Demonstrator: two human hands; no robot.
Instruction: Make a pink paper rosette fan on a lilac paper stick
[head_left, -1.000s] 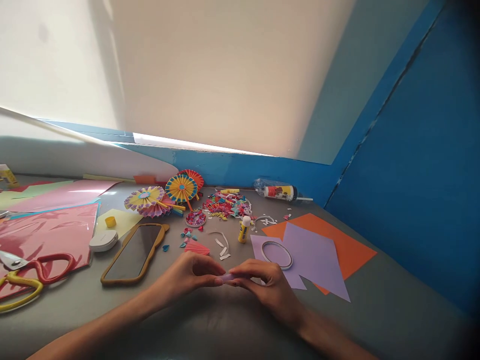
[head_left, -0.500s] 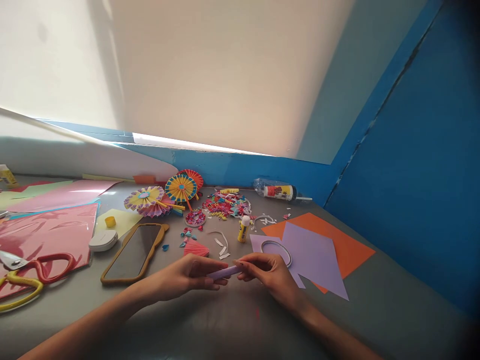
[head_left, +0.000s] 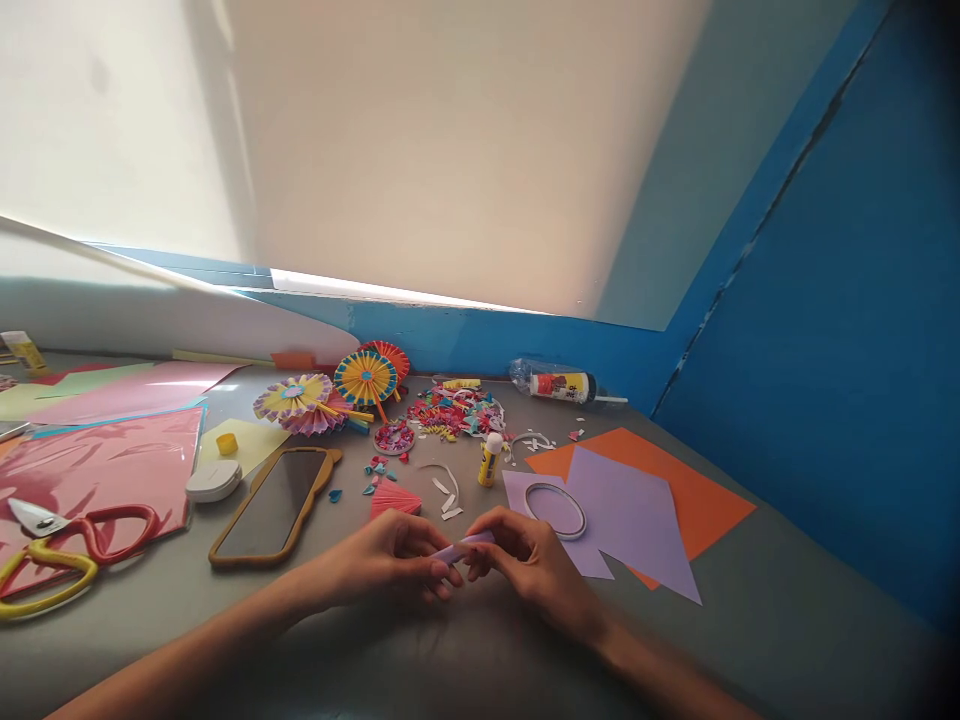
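A narrow strip of folded purple paper [head_left: 463,547] is held between both hands, just above the grey table. My left hand [head_left: 397,555] pinches its left end with thumb and fingers. At the other end, my right hand [head_left: 517,555] grips it with thumb and fingertips. Beyond the hands lies a pleated coral paper piece [head_left: 394,497], and an upright glue stick [head_left: 490,460] stands behind my right hand. A tape ring [head_left: 556,510] rests on a purple sheet [head_left: 630,510] to the right.
On the left are a phone [head_left: 274,507], a white case [head_left: 214,482], scissors [head_left: 67,555] and a wrapped pink paper pack [head_left: 124,470]. Pleated paper fans [head_left: 365,377] and colourful scraps [head_left: 454,410] lie at the back. An orange sheet [head_left: 709,495] and a bottle [head_left: 559,385] are right.
Both hands keep the purple strip, and my fingers have shifted along it. The right hand has moved slightly closer to the left. The whole view has shifted a little.
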